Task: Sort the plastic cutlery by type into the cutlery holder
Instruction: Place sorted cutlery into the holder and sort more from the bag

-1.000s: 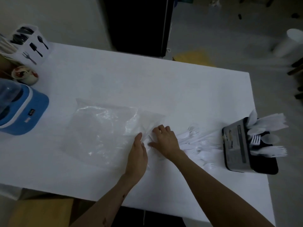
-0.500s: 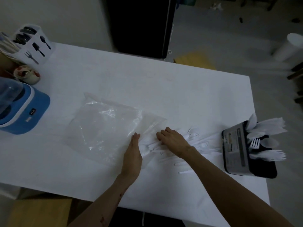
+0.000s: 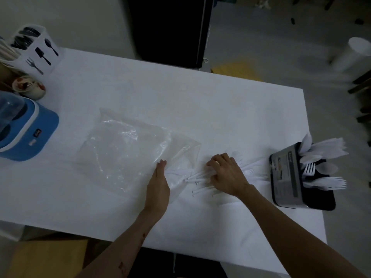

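Raking: loose plastic cutlery (image 3: 202, 177) on the worktop (image 3: 140, 87), just left of the cutlery holder (image 3: 285, 175); judged the gathering step ahead of picking pieces out by type.
Right hand (image 3: 226, 175): fingers curled down over the middle of the pile, pressing on and seemingly gripping several handles; how many pieces cannot be told.
Left hand (image 3: 158, 185): flat on edge, fingers straight, resting against the near corner of the clear plastic bag (image 3: 128, 151), holding nothing.
Handling: likely very light, thin and fairly stiff with some flex; smooth, so apt to slide and skate over the worktop; tines probably snap if bent hard.
Grip point: best at the handle ends, which poke out left of the right hand, away from the holder; pinching one handle at a time should keep types apart.
Look: all white, near the worktop's own colour, so outlines faint; slim straight handles fanned out, fork heads visible between the right hand and the holder; other types in the pile too blurred to name.
Holder: dark box with a printed label on its left side, at the worktop's right edge; white forks, spoons and what seem knives already stand in it, leaning rightward.
Progress: judged partway, with a fair pile left beside the holder.
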A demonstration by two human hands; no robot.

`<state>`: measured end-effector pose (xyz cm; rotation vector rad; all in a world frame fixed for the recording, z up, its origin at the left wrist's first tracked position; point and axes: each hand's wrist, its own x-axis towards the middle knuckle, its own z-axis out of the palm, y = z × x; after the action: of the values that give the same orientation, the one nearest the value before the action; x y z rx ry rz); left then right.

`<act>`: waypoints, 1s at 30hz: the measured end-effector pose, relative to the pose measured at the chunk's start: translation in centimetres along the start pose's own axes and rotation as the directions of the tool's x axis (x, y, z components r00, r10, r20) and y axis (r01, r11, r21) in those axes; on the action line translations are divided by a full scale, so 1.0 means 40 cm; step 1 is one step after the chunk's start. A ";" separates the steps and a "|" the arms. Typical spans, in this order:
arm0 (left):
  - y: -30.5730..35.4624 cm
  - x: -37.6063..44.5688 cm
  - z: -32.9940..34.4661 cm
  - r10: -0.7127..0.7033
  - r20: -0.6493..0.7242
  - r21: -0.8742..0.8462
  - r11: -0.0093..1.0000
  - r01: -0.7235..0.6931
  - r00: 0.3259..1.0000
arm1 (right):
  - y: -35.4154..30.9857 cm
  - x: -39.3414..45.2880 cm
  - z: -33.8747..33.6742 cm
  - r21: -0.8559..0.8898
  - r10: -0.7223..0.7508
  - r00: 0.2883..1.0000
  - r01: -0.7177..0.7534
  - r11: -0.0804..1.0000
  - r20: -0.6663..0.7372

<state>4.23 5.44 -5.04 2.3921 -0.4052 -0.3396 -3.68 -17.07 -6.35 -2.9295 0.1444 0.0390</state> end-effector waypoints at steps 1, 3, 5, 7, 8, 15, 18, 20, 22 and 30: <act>0.001 -0.002 0.000 -0.001 -0.001 -0.006 1.000 0.001 1.000 | -0.017 0.004 0.001 -0.007 -0.018 1.000 0.018 1.000 -0.018; 0.008 -0.007 -0.002 -0.005 0.000 -0.011 1.000 0.005 1.000 | -0.071 0.030 0.014 -0.006 -0.077 0.997 0.077 0.997 -0.014; 0.007 -0.011 -0.003 -0.009 0.016 -0.017 1.000 0.009 1.000 | -0.134 0.064 0.047 0.019 -0.072 0.997 0.072 0.997 0.023; 0.003 -0.012 -0.005 -0.020 0.029 -0.024 0.999 0.021 0.999 | -0.188 0.088 0.076 0.064 0.021 0.996 -0.026 0.998 0.083; 0.001 -0.012 -0.007 -0.026 0.029 -0.023 0.999 0.027 0.999 | -0.206 0.097 0.086 0.074 0.062 0.993 -0.070 0.995 0.101; -0.032 0.010 -0.037 0.024 -0.040 0.022 0.999 -0.023 0.999 | -0.170 0.112 0.019 0.154 0.075 0.995 -0.063 0.986 -0.071; -0.061 0.034 -0.068 0.054 -0.100 0.043 0.998 -0.050 0.994 | -0.076 0.074 -0.018 0.167 0.152 0.978 -0.127 0.978 -0.144; -0.082 0.061 -0.093 0.063 -0.157 0.061 0.997 -0.054 0.986 | -0.006 0.044 -0.032 0.240 0.265 0.956 -0.230 0.943 -0.128; -0.102 0.095 -0.117 0.106 -0.199 0.129 0.988 -0.082 0.974 | 0.054 0.015 -0.031 0.317 0.338 0.939 -0.303 0.899 -0.064; -0.048 0.165 -0.084 0.010 0.054 0.544 0.838 -0.038 0.999 | 0.078 -0.082 -0.009 0.295 0.585 0.805 -0.537 0.790 -0.100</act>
<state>11.83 6.32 -4.74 2.9381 -0.6228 -0.2989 -7.26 -19.88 -6.53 -2.5190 0.9797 -0.1535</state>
